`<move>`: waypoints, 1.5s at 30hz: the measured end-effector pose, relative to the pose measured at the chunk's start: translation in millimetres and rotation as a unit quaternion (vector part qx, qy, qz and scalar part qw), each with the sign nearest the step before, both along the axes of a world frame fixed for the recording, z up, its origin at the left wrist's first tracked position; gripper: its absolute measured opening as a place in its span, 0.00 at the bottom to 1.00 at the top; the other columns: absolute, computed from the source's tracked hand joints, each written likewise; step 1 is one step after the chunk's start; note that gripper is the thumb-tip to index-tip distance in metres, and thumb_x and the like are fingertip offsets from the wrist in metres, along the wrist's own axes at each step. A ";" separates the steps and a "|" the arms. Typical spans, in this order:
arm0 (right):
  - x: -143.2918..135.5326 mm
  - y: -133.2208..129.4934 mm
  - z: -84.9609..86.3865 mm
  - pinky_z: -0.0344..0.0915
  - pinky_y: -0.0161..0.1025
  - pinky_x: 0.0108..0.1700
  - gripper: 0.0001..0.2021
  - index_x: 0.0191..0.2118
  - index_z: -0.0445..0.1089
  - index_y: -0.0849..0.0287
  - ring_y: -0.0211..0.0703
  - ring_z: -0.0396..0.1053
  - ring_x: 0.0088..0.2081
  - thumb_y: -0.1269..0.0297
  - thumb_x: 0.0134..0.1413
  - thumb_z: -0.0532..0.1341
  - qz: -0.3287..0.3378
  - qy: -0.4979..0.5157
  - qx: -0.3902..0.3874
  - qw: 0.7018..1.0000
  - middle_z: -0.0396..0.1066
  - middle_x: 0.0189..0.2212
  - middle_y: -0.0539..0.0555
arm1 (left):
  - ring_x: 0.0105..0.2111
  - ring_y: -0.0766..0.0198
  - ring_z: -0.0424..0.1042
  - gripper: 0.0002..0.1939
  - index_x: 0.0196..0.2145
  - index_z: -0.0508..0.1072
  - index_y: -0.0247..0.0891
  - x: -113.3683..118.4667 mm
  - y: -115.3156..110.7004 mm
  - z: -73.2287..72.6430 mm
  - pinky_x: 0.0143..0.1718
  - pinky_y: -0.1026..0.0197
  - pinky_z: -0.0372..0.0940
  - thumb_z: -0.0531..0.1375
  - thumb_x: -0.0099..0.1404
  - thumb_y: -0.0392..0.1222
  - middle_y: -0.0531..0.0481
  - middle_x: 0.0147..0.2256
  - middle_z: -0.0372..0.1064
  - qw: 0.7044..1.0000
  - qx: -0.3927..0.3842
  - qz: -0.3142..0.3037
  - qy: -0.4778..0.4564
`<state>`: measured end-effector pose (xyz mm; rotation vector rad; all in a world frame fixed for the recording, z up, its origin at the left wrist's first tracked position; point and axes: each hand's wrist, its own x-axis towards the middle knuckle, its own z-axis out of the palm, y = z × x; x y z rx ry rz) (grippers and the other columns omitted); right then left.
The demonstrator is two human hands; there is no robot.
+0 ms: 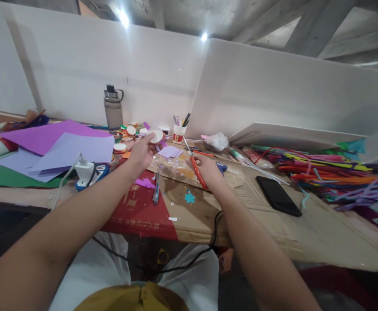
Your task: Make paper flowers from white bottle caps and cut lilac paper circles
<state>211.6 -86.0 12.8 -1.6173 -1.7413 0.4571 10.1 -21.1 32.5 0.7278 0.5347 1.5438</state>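
Note:
My left hand point(142, 152) holds a small round white disc point(156, 136) up by its edge, above the cardboard work mat point(176, 166). My right hand point(208, 172) grips red-handled scissors point(193, 164), their blades pointing up and away toward the cup. Small purple paper scraps point(170, 151) lie between the two hands. A pen point(156, 190) and a teal paper star point(189, 198) rest on the table just below my hands.
Large purple and lilac paper sheets point(62, 144) lie left, beside a white charger plug point(84, 169). A grey water bottle point(113, 108) and a pen cup point(178, 131) stand at the back. A black phone point(278, 195) and a heap of coloured pipe cleaners point(331, 172) lie right.

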 end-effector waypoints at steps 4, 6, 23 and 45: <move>4.2 1.9 -3.2 0.64 0.39 0.42 0.19 0.40 0.75 0.60 0.51 0.73 0.43 0.50 0.58 0.56 -0.031 -0.192 -0.012 0.981 0.76 0.40 0.62 | 0.27 0.66 0.75 0.09 0.38 0.72 0.33 -10.8 9.5 1.2 0.24 0.69 0.65 0.62 0.58 0.35 0.49 0.29 0.75 0.999 -0.012 0.025 0.031; 1.4 0.3 -6.3 0.64 0.39 0.40 0.21 0.41 0.76 0.61 0.53 0.73 0.41 0.49 0.58 0.56 -0.029 -0.234 -0.045 0.971 0.77 0.39 0.64 | 0.25 0.67 0.74 0.09 0.38 0.72 0.33 -12.8 12.7 -1.1 0.22 0.70 0.63 0.62 0.57 0.35 0.49 0.28 0.75 0.998 -0.025 0.032 0.057; 6.5 -5.2 -2.2 0.63 0.37 0.46 0.19 0.51 0.74 0.53 0.48 0.71 0.47 0.56 0.53 0.63 0.103 -0.267 -0.060 0.956 0.76 0.45 0.57 | 0.20 0.69 0.67 0.11 0.33 0.72 0.35 -7.6 12.4 -38.0 0.21 0.66 0.63 0.65 0.55 0.44 0.52 0.25 0.70 0.898 0.017 -0.080 0.432; 10.6 8.2 -6.8 0.64 0.36 0.37 0.14 0.42 0.77 0.60 0.44 0.73 0.35 0.59 0.59 0.58 0.033 -0.123 0.015 0.992 0.77 0.33 0.56 | 0.24 0.61 0.66 0.11 0.16 0.68 0.39 -28.5 27.5 -33.4 0.25 0.63 0.55 0.62 0.51 0.43 0.50 0.18 0.66 0.671 0.054 0.064 0.737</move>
